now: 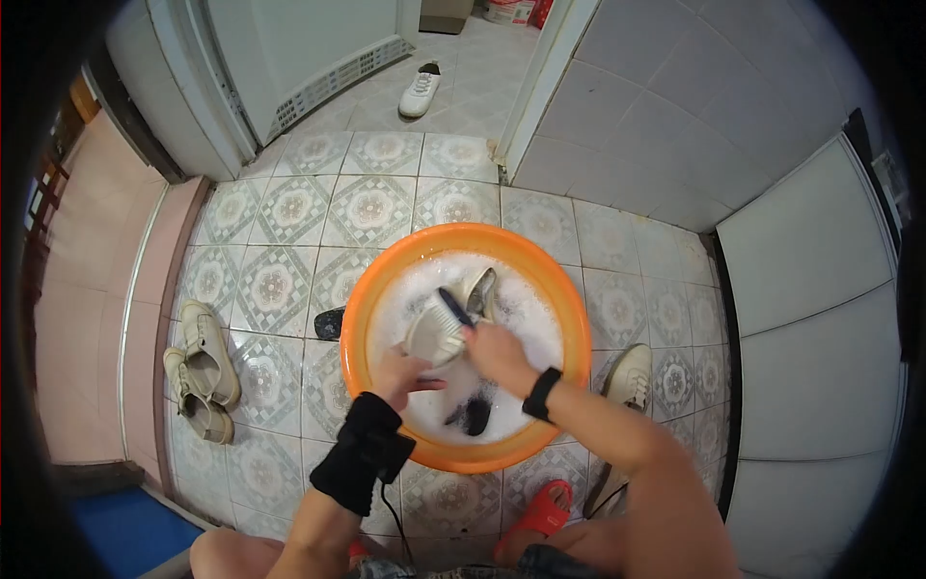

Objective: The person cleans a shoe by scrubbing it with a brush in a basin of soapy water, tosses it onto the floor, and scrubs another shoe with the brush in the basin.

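Observation:
An orange basin (569, 386) of foamy water stands on the tiled floor. My right hand (497, 355) is closed around a dark-backed brush (453, 307), its pale bristles against a white shoe (431, 333) in the basin. At the shoe's near left side, my left hand (397, 374) holds it; part of its fingers is hidden. Beyond the brush, another light shoe opening (479, 289) shows above the foam. Something dark (476, 415) lies in the water near the basin's front.
A pair of off-white shoes (203, 372) lies at the left. One white shoe (421, 92) is in the doorway, another (630, 376) right of the basin. A black object (329, 324) touches the basin's left side. White panels (815, 289) stand at right.

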`<state>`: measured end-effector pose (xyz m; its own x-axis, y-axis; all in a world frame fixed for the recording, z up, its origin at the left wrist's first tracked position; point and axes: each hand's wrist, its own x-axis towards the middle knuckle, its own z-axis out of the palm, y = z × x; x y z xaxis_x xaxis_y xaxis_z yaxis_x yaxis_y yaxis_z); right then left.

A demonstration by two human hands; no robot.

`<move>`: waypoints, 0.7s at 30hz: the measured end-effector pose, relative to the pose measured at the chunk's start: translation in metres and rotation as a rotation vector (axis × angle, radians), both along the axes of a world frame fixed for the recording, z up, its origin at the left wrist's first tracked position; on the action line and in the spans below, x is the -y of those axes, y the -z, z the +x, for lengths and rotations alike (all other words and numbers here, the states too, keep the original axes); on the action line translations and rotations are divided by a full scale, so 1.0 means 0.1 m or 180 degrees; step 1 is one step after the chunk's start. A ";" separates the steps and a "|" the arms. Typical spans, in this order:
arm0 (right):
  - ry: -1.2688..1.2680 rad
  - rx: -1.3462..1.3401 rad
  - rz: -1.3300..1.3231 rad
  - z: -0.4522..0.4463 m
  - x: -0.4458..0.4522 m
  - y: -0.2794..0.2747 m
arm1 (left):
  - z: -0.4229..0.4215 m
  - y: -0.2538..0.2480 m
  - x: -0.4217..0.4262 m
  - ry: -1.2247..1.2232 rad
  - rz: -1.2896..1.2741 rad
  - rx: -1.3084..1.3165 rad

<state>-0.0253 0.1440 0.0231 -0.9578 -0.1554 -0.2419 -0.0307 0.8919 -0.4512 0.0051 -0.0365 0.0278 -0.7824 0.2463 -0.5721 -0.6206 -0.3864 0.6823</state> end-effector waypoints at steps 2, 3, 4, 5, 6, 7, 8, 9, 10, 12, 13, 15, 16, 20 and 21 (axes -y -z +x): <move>0.0293 0.0248 0.0271 -0.19 -0.13 0.05 | 0.00 -0.11 -0.09 0.0028 -0.0286 0.0039; 0.0462 0.0340 0.0078 -0.13 -0.06 -0.06 | -0.02 -0.11 -0.08 0.0024 -0.0194 0.0091; 0.0444 0.0346 0.0088 0.01 0.06 -0.12 | -0.01 -0.11 -0.08 0.0003 -0.0085 0.0158; 0.0242 0.0470 -0.0038 0.19 0.20 -0.17 | -0.03 -0.05 -0.02 0.0036 -0.0127 0.0117; 0.0042 0.0604 -0.0164 0.31 0.26 -0.23 | -0.05 0.02 0.02 0.0018 -0.0102 0.0131; 0.0036 0.0628 -0.0156 0.34 0.27 -0.30 | -0.05 0.08 0.06 0.0055 -0.0200 0.0213; -0.0004 0.0640 -0.0153 0.37 0.27 -0.37 | -0.05 0.11 0.08 0.0103 -0.0312 0.0282; -0.0035 0.0643 -0.0147 0.39 0.27 -0.40 | -0.04 0.05 0.07 -0.0019 -0.0242 0.0300; 0.0127 0.0986 0.0045 0.20 0.14 -0.27 | -0.02 0.02 0.03 -0.0011 -0.0238 0.0290; 0.0356 0.0605 0.0239 -0.05 -0.09 -0.03 | -0.01 -0.05 -0.06 0.0036 -0.0393 0.0018; 0.0351 0.0586 0.0225 -0.06 -0.08 0.01 | -0.02 -0.04 -0.08 0.0041 -0.0396 0.0064; 0.0460 0.0787 0.0169 -0.02 -0.04 0.04 | -0.05 -0.10 -0.05 -0.0007 -0.0528 0.0038; 0.0440 0.0796 0.0183 0.12 0.06 -0.12 | -0.05 -0.11 -0.05 -0.0044 -0.0629 0.0035; -0.0090 0.0831 -0.0246 0.41 0.22 -0.34 | -0.09 -0.07 0.12 0.0223 -0.0867 0.0124; 0.0033 0.0781 -0.0104 0.35 0.16 -0.18 | -0.06 -0.12 0.08 0.0031 -0.0619 0.0103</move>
